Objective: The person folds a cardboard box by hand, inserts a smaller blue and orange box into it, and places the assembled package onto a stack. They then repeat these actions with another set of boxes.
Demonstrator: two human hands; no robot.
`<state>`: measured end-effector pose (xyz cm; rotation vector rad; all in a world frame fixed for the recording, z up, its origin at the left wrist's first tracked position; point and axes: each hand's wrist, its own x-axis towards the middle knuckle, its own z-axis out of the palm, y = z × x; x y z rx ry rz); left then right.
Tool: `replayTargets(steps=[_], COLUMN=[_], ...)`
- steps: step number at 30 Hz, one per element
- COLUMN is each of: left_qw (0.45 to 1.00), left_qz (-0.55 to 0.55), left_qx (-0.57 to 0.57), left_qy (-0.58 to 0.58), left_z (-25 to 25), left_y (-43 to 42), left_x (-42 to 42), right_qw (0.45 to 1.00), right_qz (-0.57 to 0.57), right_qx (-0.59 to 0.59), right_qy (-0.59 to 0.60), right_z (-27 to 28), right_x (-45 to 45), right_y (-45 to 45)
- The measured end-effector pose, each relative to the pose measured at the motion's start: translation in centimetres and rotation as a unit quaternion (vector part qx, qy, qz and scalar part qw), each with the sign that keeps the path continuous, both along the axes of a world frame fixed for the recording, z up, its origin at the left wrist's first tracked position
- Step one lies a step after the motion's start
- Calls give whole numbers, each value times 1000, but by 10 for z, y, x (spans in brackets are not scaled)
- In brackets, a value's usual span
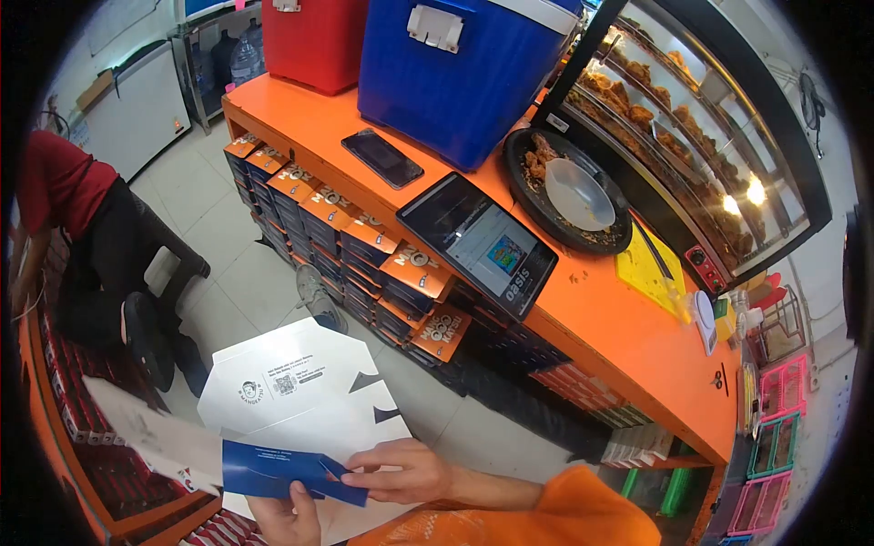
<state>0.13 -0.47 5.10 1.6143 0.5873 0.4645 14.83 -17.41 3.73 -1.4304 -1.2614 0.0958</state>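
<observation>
My left hand [289, 520] is closed at the bottom, thumb on top, around the lower edge of a dark blue panel of a cardboard food box [264, 464]. My right hand [398, 470] pinches the panel's cut right end, fingertips pressed on a blue flap. The box is partly unfolded. Its white panel [314, 387], with a round logo, a QR code and dark notches on the right, spreads out above both hands. A grey-white side piece [155, 428] sticks out to the left, blurred. Where the blue panel joins the white one is hidden.
Printed boxes [350, 223] are stacked under the orange counter [601, 300]. On it are a phone [382, 157], a tablet [482, 241], a black dish [523, 191] of fried food, a blue cooler [446, 82] and a heated display case [674, 136]. A person in red [86, 205] bends at left.
</observation>
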Motion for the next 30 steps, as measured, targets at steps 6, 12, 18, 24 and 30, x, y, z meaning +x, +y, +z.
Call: replayTargets(steps=[6, 12, 18, 24, 30], left_qw=[926, 936, 927, 958, 954], left_qz=[-75, -178, -209, -101, -168], left_qx=[346, 255, 312, 266, 248], left_qy=[131, 167, 2, -48, -27], left_z=[45, 69, 83, 107, 95], left_y=[-24, -20, -17, 2, 13], left_x=[24, 27, 24, 10, 13], right_qw=[995, 873, 958, 963, 990], right_qz=[-43, 124, 42, -25, 9], right_qx=[-71, -124, -22, 1, -100], right_qy=[50, 455, 282, 270, -98], right_z=[12, 18, 3, 53, 66], right_x=[-4, 15, -6, 27, 23], right_y=[18, 21, 29, 25, 33])
